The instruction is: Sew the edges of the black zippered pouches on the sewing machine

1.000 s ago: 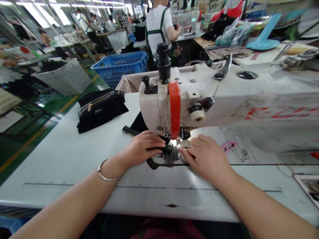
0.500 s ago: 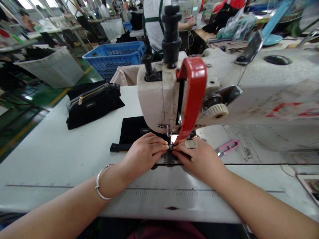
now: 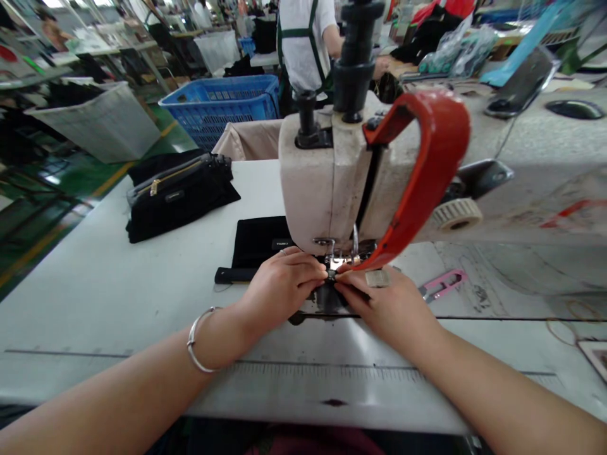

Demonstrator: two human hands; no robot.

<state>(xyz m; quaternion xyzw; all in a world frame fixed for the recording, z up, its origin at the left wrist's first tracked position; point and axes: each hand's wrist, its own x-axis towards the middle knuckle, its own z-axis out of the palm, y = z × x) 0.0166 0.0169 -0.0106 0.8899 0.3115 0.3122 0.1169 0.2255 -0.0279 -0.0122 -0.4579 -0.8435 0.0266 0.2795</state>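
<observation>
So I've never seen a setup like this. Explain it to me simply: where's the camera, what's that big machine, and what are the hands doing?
There's no robot here. The camera is worn on a person's head, looking forward and down, so the bare arms are the wearer's own. The big white machine is an industrial sewing machine. Near its needle area, the fingers of the left hand and right hand grip a small dark piece. Black fabric with a small label lies by the left hand; whether it joins that piece is hidden.

On the white table there's also a black zippered pouch to the left and pink-handled thread snips to the right. Farther back, another person stands beyond a blue crate.
</observation>
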